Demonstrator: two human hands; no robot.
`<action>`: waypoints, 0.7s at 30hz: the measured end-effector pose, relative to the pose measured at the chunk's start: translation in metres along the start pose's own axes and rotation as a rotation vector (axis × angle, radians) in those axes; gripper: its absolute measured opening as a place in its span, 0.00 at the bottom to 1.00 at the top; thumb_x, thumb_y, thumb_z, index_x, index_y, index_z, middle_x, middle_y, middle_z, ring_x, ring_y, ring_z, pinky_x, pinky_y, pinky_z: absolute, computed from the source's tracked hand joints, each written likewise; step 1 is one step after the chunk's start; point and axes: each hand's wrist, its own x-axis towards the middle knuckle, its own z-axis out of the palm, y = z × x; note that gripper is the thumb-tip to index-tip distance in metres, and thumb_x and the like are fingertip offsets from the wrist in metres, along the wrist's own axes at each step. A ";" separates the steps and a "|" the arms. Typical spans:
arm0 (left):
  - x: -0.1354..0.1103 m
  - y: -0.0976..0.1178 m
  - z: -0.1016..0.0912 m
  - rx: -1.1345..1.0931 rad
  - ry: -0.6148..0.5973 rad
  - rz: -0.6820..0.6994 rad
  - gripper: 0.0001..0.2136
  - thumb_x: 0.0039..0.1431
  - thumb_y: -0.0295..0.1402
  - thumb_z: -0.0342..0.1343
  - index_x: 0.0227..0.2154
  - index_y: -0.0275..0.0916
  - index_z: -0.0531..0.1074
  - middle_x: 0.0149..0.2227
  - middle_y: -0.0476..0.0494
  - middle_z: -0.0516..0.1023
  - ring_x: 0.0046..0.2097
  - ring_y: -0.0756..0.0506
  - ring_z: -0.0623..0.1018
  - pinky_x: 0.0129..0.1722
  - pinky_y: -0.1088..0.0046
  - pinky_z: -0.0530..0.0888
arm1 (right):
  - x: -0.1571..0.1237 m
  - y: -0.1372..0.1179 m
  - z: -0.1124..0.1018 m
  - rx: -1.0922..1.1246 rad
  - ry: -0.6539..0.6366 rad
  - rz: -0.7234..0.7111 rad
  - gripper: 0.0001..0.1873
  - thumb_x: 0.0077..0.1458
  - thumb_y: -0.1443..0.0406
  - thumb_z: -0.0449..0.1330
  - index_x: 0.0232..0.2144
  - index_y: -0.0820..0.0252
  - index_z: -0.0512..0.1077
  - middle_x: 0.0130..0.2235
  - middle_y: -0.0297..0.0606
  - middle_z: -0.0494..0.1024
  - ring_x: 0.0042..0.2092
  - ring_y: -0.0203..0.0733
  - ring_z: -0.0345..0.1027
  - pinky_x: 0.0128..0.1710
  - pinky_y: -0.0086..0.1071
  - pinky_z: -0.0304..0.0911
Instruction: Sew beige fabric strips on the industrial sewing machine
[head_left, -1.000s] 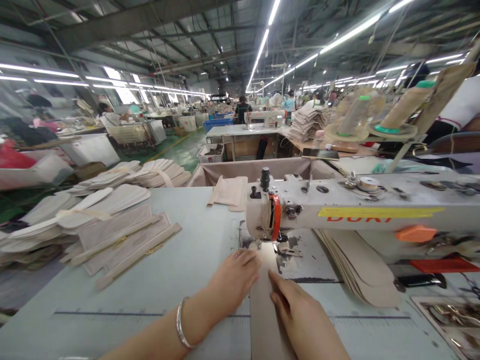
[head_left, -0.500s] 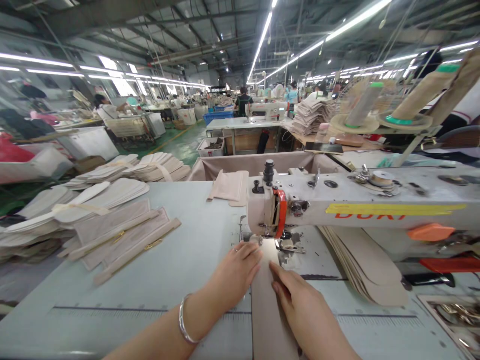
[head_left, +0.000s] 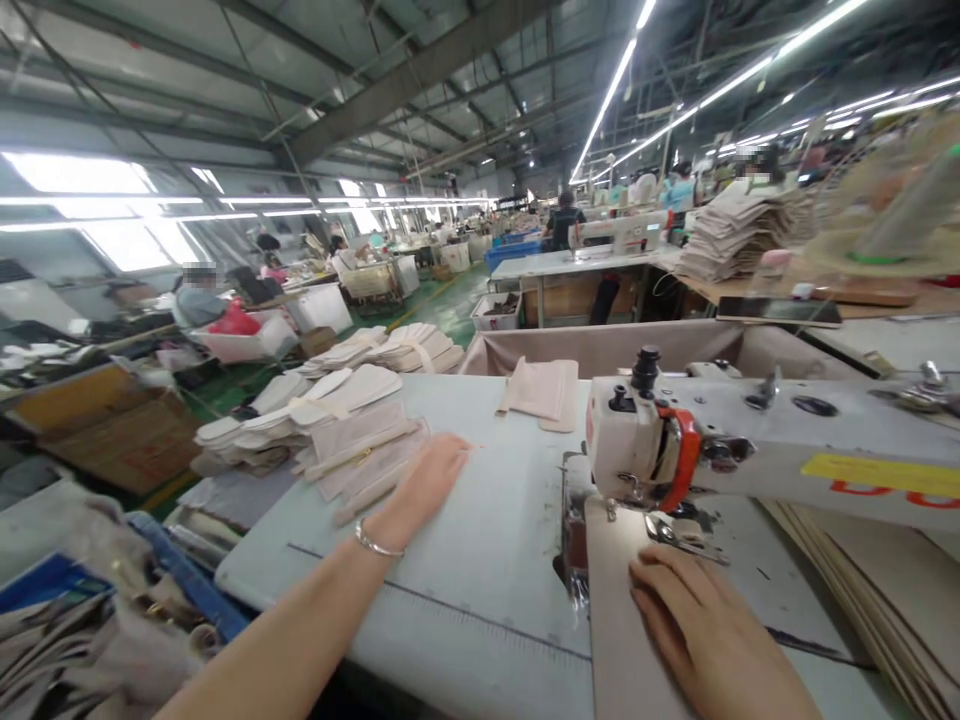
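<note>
I sit at a white sewing machine on a pale grey table. My right hand lies flat, fingers together, on a long beige fabric strip that runs under the presser foot. My left hand, a silver bracelet at its wrist, is stretched out to the left with fingers extended, right beside a pile of beige zippered pieces. It holds nothing.
Stacks of cut beige pieces cover the table's left end, folded pieces lie behind the machine, curved panels at the right. A cardboard box and blue bin stand at the left. Other workers sit at distant machines.
My left hand has left the fabric strip and reached left across the table to the zippered pieces. The view has swung left. My right hand stays on the strip.
</note>
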 end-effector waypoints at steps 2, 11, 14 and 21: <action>-0.004 -0.035 -0.011 0.069 0.039 -0.109 0.08 0.59 0.29 0.55 0.39 0.33 0.76 0.44 0.34 0.78 0.50 0.35 0.74 0.55 0.55 0.66 | -0.001 0.004 0.006 -0.014 0.031 -0.034 0.16 0.68 0.58 0.49 0.48 0.59 0.70 0.53 0.45 0.69 0.52 0.52 0.64 0.54 0.49 0.56; -0.019 -0.045 -0.032 -0.061 0.159 -0.213 0.13 0.50 0.22 0.51 0.39 0.37 0.73 0.39 0.42 0.79 0.43 0.40 0.78 0.45 0.65 0.71 | 0.003 -0.002 -0.001 0.004 -0.010 -0.031 0.13 0.67 0.60 0.49 0.49 0.57 0.68 0.51 0.44 0.70 0.52 0.52 0.63 0.54 0.48 0.56; -0.022 -0.037 -0.048 -0.535 0.297 -0.293 0.20 0.50 0.28 0.53 0.49 0.36 0.66 0.41 0.41 0.78 0.40 0.42 0.79 0.39 0.67 0.74 | 0.012 -0.004 -0.011 0.032 -0.072 -0.011 0.11 0.67 0.62 0.49 0.46 0.57 0.69 0.49 0.43 0.71 0.50 0.51 0.64 0.51 0.47 0.59; -0.026 -0.022 -0.015 -0.080 0.216 -0.132 0.28 0.56 0.30 0.54 0.60 0.36 0.60 0.63 0.32 0.62 0.65 0.33 0.61 0.60 0.51 0.63 | 0.033 0.004 -0.014 -0.010 -0.178 -0.046 0.10 0.65 0.68 0.50 0.44 0.56 0.70 0.45 0.41 0.71 0.45 0.50 0.65 0.45 0.45 0.63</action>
